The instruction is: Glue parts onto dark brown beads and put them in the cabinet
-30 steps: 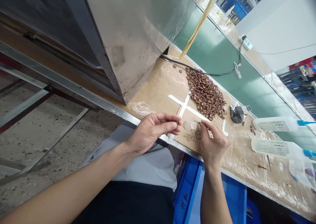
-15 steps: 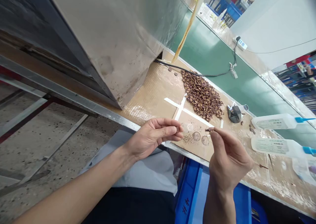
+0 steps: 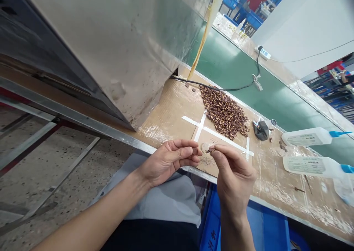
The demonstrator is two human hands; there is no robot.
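Observation:
My right hand [image 3: 235, 169] pinches a small dark brown piece [image 3: 209, 151] between thumb and forefinger. It resembles the pieces in the pile [image 3: 225, 112] of small brown and gold parts behind it. To its left, my left hand [image 3: 171, 160] is closed, with thumb and fingers curled together; anything in its fingertips is too small to make out. The two hands are close but apart. Between the fingertips shows a small clear round dish [image 3: 205, 147] on a cardboard sheet [image 3: 208, 169] strewn with tiny specks. My right hand hides part of that sheet.
White tape strips [image 3: 218, 133] cross the brown-covered table. On the right lie two squeeze bottles [image 3: 306, 138] with blue tips, near a dark faceted holder [image 3: 260, 129]. A large metal box [image 3: 124, 59] stands left. A black cable [image 3: 221, 88] crosses behind the pile. Blue bins [image 3: 265, 225] sit below.
My right hand has moved left with the small brown piece, coming close to my left hand and covering the other clear round dishes. My left hand has shifted slightly left and down.

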